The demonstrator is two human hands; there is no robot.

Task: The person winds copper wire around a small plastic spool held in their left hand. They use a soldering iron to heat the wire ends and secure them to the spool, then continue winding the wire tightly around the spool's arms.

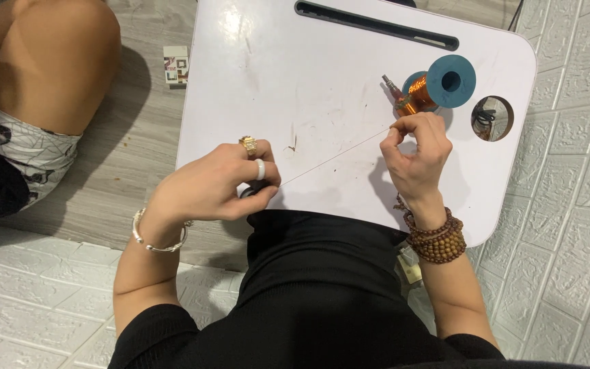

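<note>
A thin wire [332,156] runs taut across the white lap table [322,82], stretched between the person's two hands. The right hand [414,154] sits just in front of the spool [438,85], a blue-ended reel wound with copper wire lying on its side near the table's round hole [492,118]; its thumb and forefinger are pinched together on the wire where it leaves the spool. The left hand [216,188], well away from the spool toward the table's near left edge, is curled shut around the wire's other end and seems to hold a small dark thing beneath the fingers, though what it is cannot be told. That hand wears two rings and a bracelet; the right wrist carries wooden beads.

Judging by this, a length of wire is already drawn off the spool and held straight, while most of the winding remains on the reel. No cut or loose piece of wire shows on the table. Beyond the table's left edge, another person's bare knee [56,55] rests on the grey floor [131,137].
</note>
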